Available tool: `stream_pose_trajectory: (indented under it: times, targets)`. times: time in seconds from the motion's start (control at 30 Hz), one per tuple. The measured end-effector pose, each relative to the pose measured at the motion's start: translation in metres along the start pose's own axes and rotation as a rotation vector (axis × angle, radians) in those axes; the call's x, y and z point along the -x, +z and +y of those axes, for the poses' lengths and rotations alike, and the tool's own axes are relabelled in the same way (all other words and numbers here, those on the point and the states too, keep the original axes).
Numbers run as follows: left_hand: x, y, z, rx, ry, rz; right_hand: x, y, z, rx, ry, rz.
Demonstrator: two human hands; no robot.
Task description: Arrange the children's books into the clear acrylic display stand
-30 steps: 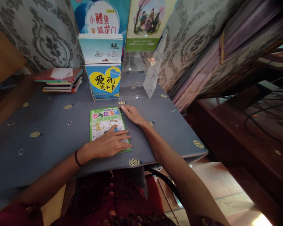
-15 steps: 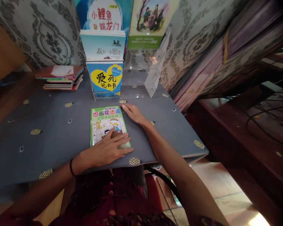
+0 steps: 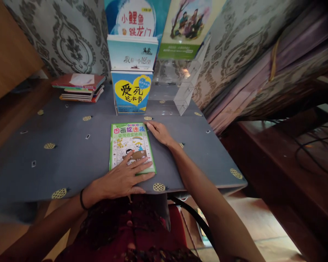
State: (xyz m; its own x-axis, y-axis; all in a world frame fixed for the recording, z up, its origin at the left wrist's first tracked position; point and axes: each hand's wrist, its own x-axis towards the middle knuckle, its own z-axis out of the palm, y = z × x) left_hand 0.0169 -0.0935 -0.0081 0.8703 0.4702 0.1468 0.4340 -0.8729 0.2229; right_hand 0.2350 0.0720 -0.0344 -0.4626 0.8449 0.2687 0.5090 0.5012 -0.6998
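Observation:
A thin picture book (image 3: 133, 140) with a green-edged cover lies flat on the table, its title at the far end. Over its lower part rests my left hand (image 3: 123, 178), fingers spread and nothing gripped; the palm and thumb reach past the book's near edge. My right hand (image 3: 160, 133) lies beside the upper right corner, with its fingers together and bent, the tips closed at the cover's edge. How much of the corner sits between those fingertips is hard to see.
A clear acrylic rack (image 3: 184, 96) at the back holds several upright books, including a blue one with a yellow heart (image 3: 132, 92). A book stack (image 3: 80, 89) lies back left. The grey tablecloth (image 3: 73, 156) has pineapple prints. Dark furniture (image 3: 273, 156) with cables stands right.
The view has turned slightly left, so everything on the table sits further right. My left hand has slid a little left and toward me on the book. My right hand stays at the corner.

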Motion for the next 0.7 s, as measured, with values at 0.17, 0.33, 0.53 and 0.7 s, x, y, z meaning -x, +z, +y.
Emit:
stream_pose_trajectory:
  times: [0.17,0.33,0.53,0.7]
  targets:
    - [0.005,-0.001,0.001,0.054,-0.014,0.08,0.006,0.005,-0.003,0.071,-0.031,-0.007]
    - [0.037,-0.004,0.002,0.09,-0.141,0.183,0.039,0.014,-0.028,0.181,-0.056,-0.073]
    - [0.075,-0.008,0.008,0.114,-0.277,0.248,0.098,0.027,-0.062,0.268,-0.049,-0.196]
    - [0.081,0.0,0.006,0.09,-0.419,0.304,0.119,0.034,-0.063,0.31,-0.018,-0.185]
